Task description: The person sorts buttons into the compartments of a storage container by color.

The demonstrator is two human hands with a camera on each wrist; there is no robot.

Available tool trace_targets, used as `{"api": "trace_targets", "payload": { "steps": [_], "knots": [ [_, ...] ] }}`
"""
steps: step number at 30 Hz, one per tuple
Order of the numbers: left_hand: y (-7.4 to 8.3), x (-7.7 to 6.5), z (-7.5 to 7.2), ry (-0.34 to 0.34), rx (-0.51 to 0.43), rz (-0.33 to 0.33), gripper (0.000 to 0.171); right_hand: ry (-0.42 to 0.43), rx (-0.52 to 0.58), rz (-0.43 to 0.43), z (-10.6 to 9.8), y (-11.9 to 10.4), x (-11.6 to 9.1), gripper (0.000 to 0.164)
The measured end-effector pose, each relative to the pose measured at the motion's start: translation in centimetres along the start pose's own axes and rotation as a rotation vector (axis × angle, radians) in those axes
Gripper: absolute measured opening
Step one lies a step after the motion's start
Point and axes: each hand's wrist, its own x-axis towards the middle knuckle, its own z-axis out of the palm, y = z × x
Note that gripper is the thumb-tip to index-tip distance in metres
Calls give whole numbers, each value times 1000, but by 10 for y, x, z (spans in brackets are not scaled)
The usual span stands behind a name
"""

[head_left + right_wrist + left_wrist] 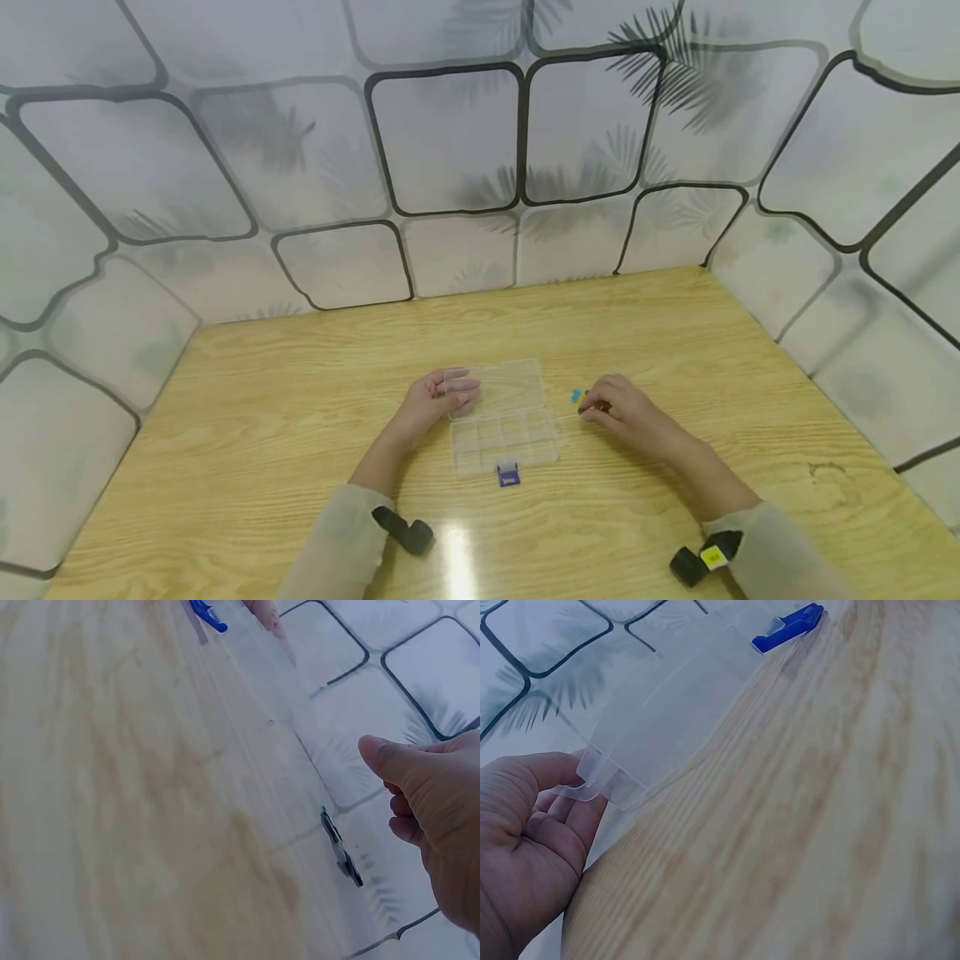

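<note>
A clear plastic compartment box (pixel 504 442) lies on the wooden table with its lid (pixel 510 387) raised at the back. A blue clasp (pixel 508 475) juts from its front edge. My left hand (pixel 433 406) pinches the lid's left edge, thumb on the near side and fingers behind the clear plastic. To the right of the box, my right hand (pixel 626 412) is beside small blue and yellow pieces (pixel 576 396). In the right wrist view its thumb and fingers are bent together; whether something tiny sits between them is hidden. A thin dark piece (pixel 341 847) lies below that hand.
The light wooden table (pixel 300 375) reaches back to a wall (pixel 457 142) patterned with dark outlines and leaves. Black wrist cameras (pixel 405 531) are strapped over both sleeves. Light glares off the tabletop in front of the box.
</note>
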Motion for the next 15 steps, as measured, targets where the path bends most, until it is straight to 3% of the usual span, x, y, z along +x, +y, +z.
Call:
{"api": "trace_targets", "payload": {
  "steps": [6,15],
  "knots": [
    [-1,0,-1,5,1,-5,46,-65,-1,80,6,-6,9,9],
    [-1,1,0,9,-12,-3,45,-58,23,-8,25,-10,36,8]
  ]
}}
